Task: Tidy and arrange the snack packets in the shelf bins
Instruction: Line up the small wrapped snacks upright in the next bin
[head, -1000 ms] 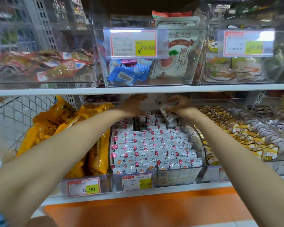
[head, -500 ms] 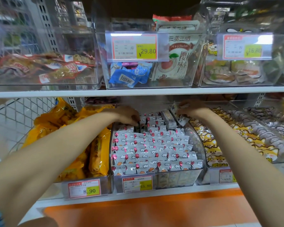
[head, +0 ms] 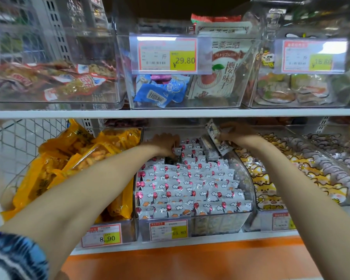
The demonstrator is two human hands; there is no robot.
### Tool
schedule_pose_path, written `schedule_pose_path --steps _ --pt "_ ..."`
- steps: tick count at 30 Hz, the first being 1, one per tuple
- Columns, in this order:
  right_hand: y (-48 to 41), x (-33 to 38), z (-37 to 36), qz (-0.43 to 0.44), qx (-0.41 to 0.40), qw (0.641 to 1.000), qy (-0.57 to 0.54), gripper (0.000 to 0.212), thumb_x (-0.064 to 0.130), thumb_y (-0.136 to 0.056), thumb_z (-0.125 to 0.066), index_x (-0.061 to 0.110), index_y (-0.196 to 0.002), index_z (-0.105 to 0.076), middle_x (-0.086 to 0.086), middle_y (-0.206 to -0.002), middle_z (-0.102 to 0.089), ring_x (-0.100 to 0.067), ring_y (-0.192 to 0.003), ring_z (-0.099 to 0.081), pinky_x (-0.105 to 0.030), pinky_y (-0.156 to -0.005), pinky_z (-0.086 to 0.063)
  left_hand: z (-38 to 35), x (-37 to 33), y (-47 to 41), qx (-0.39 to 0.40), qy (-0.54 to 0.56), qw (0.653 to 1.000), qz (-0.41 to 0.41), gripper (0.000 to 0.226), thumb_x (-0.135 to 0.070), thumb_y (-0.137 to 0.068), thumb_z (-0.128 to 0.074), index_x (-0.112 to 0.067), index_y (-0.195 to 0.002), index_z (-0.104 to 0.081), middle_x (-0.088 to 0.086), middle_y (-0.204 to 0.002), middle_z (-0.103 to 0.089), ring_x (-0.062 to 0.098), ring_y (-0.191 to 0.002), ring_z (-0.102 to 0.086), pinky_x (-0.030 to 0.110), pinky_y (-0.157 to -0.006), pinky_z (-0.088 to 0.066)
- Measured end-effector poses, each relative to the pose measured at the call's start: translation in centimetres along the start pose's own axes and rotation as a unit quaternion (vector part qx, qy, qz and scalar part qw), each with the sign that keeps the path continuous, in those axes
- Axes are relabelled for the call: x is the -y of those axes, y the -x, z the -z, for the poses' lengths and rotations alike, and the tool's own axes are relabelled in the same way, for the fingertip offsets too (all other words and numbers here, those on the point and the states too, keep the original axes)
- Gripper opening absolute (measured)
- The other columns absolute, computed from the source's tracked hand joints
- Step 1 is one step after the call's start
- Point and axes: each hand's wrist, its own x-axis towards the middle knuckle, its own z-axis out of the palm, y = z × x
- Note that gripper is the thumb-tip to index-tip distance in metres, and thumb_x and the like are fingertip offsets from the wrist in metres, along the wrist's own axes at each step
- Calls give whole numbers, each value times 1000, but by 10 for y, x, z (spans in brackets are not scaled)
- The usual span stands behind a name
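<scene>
1. the step in hand, as i judge it, is filling out the far end of the middle bin (head: 249, 176). the front rows of white packets (head: 190, 184) stand neat and upright, while the back rows look ragged.
2. the right hand (head: 238, 133) is over the bin's back right corner, fingers and thumb curled round a few loose packets (head: 216, 136), held tilted just above the rows.
3. the left hand (head: 164, 144) is at the back left, fingers bent down among the packets. whether they pinch one i cannot tell, as the tips are hidden.
4. the next move likely calls for the left hand to hold a gap open while the right slides its packets in upright, print facing the same way.
5. the packets are small, flat pillows of glossy film with crimped ends, printed with balloons and clouds. they are probably light and slippery, so a nudge may tip a whole row. the bin is clear hard plastic with a curved side wall.
</scene>
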Motion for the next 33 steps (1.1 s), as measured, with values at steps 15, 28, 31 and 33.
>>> schedule_pose_path --steps 15,28,31,33 --pt "-1 2 2 -15 25 997 -77 20 18 -84 -66 5 -99 -66 -10 -86 -62 -19 -69 -52 -27 -62 -41 9 -1 0 -37 -16 999 0 59 -34 -84 -66 -16 -136 -45 6 -136 -51 25 -123 -47 34 -103 -34" --pt "-3 -2 -4 7 3 997 74 53 28 -83 -71 20 -131 -50 -9 -130 -54 -19 -102 -51 -18 -77 -37 13 6 -2 -42 84 996 -1 58 -32 -86 -64 -16 -137 -43 7 -137 -49 23 -119 -50 28 -91 -41" --pt "-2 -4 -6 18 15 994 102 58 33 -79 -74 22 -131 -51 -7 -131 -54 -17 -103 -50 -13 -69 -38 19 6 3 -111 146 983 25 55 -28 -86 -63 -13 -136 -45 9 -135 -51 24 -120 -50 26 -91 -39" --pt "-3 -3 -8 17 13 994 107 61 36 -77 -75 21 -132 -51 -7 -134 -53 -22 -115 -52 -18 -82 -38 23 6 6 -128 184 974 40 57 -28 -86 -63 -14 -137 -43 8 -132 -54 22 -117 -52 22 -88 -38"
